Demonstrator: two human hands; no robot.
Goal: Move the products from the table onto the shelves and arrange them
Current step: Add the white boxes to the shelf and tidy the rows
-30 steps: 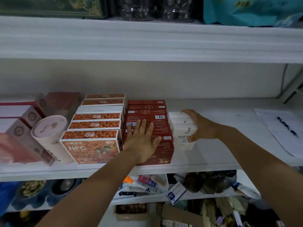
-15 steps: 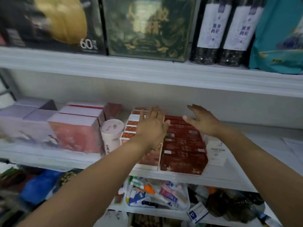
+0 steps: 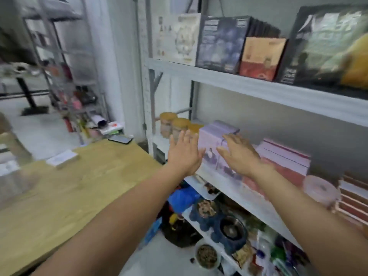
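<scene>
While blurred, left hand [image 3: 184, 154] and right hand [image 3: 240, 156] seem outstretched, empty

No text is readable. Motion blur smears the printing on the boxes [image 3: 221, 42] standing on the upper shelf [image 3: 258, 87] at the right, and on the lilac boxes [image 3: 216, 139] on the middle shelf [image 3: 249, 199].

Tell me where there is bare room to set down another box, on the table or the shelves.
The wooden table is mostly bare on this side of the white box. The middle shelf is packed with jars, purple boxes and pink boxes, leaving only a thin front strip. The top shelf is full too.
</scene>
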